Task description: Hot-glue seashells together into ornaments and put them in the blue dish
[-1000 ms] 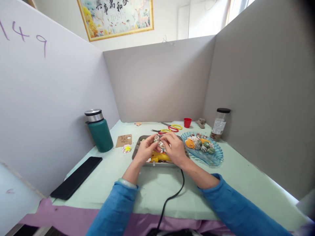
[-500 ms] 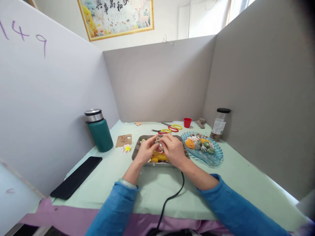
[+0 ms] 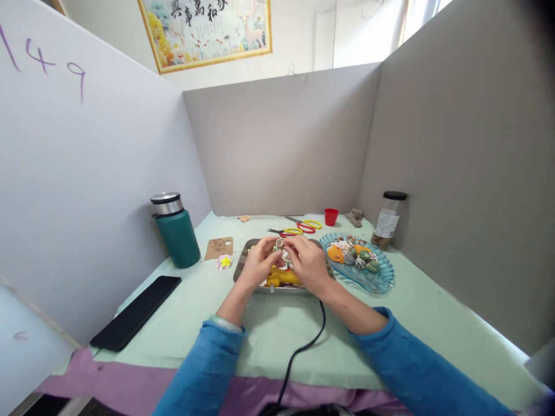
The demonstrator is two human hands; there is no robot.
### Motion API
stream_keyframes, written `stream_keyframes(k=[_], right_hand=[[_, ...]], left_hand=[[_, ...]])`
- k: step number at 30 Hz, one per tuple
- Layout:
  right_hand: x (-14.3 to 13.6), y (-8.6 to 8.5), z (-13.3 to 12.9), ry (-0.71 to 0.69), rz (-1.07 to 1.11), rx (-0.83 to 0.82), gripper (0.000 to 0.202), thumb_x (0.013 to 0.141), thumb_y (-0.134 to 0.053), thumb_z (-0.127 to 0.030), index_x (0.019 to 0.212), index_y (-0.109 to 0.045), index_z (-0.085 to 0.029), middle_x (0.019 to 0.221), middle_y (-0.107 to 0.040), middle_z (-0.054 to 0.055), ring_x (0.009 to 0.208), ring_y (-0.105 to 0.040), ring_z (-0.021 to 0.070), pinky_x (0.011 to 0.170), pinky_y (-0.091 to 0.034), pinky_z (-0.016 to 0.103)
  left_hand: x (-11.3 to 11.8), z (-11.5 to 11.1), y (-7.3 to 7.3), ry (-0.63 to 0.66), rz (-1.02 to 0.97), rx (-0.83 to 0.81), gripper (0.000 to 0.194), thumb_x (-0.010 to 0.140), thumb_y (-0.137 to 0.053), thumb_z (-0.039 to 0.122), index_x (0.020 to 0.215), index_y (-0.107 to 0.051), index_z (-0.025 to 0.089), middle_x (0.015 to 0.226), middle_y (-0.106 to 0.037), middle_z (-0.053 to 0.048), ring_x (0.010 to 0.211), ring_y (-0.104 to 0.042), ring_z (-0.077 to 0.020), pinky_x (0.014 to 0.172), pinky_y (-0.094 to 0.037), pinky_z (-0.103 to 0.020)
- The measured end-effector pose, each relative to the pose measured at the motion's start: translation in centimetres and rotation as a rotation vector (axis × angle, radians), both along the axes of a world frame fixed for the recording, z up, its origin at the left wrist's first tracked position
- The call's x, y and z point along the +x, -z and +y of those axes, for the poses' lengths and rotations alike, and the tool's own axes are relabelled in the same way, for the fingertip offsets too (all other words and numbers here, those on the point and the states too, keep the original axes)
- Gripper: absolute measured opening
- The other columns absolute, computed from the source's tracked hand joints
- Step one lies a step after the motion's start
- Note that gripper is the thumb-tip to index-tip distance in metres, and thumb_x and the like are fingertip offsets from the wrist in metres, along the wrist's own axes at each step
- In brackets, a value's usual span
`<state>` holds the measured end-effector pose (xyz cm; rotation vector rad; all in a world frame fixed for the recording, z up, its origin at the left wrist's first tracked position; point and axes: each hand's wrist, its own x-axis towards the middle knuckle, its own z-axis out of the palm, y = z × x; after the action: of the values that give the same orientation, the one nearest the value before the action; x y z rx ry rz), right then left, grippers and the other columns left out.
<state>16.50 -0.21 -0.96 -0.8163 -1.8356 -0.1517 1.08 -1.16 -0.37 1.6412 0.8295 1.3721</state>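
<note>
Above the metal tray [image 3: 241, 267], my left hand [image 3: 256, 264] and my right hand [image 3: 307, 263] meet at a small pale ring-shaped piece [image 3: 279, 243]. Fingers of my left hand are closed around its left side. The fingertips of my right hand are pinched at its right edge. Beneath my hands, a yellow glue gun [image 3: 282, 277] lies in the tray among small items partly hidden by the fingers. A black cord [image 3: 299, 350] runs from the tray towards the near edge.
Right of the tray is a blue glass plate [image 3: 376, 282] with painted stones. Scissors [image 3: 289, 231], a red cup [image 3: 331, 217] and a lidded jar [image 3: 388, 221] stand or lie farther back. A green bottle [image 3: 176, 234], brown card [image 3: 218, 248] and black phone-like slab [image 3: 136, 312] are left.
Both hands stay around the small ring-shaped piece, with only slight finger movement. The whole view has shifted very slightly.
</note>
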Motion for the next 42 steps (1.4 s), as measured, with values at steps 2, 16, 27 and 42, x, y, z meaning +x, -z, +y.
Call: stream_keyframes(k=[2,16,27,42], right_hand=[[0.12,-0.07,0.05,-0.018,0.044,-0.023,0.017,0.092,-0.047,-0.021,0.101,-0.062,-0.021,0.098,-0.066,0.006,0.087,-0.061,0.0193,0.078,-0.046,0.032],[0.12,0.02,0.08,-0.082,0.045,-0.092,0.013,0.09,-0.05,-0.022,0.088,-0.063,-0.02,0.085,-0.065,0.004,0.074,-0.059,0.0167,0.068,-0.044,0.027],[-0.28,0.14,-0.02,-0.081,0.043,-0.045,0.015,0.089,-0.048,-0.017,0.08,-0.06,-0.02,0.077,-0.062,0.004,0.069,-0.057,0.0164,0.066,-0.043,0.028],[-0.25,0.13,-0.13,-0.049,-0.017,0.019,0.016,0.09,-0.046,-0.018,0.082,-0.06,-0.019,0.078,-0.062,0.006,0.071,-0.057,0.017,0.067,-0.045,0.029]], left_hand=[[-0.04,-0.02,-0.1,-0.001,0.005,-0.001,0.041,0.079,-0.064,0.034,0.112,-0.052,0.013,0.095,-0.065,-0.008,0.062,-0.061,-0.0112,0.063,-0.054,-0.028],[-0.56,-0.09,-0.06,-0.17,0.21,-0.006,0.054,0.08,-0.061,0.038,0.127,-0.057,0.011,0.062,-0.064,-0.001,0.061,-0.061,-0.0139,0.065,-0.049,-0.025],[-0.91,0.28,0.63,-0.192,0.265,0.057,0.05,0.082,-0.058,0.04,0.124,-0.061,0.012,0.059,-0.064,-0.002,0.057,-0.058,-0.0137,0.062,-0.047,-0.024],[-0.83,0.05,0.29,-0.186,0.3,0.048,0.049,0.082,-0.057,0.041,0.121,-0.063,0.012,0.059,-0.064,-0.001,0.057,-0.06,-0.0146,0.062,-0.047,-0.024]])
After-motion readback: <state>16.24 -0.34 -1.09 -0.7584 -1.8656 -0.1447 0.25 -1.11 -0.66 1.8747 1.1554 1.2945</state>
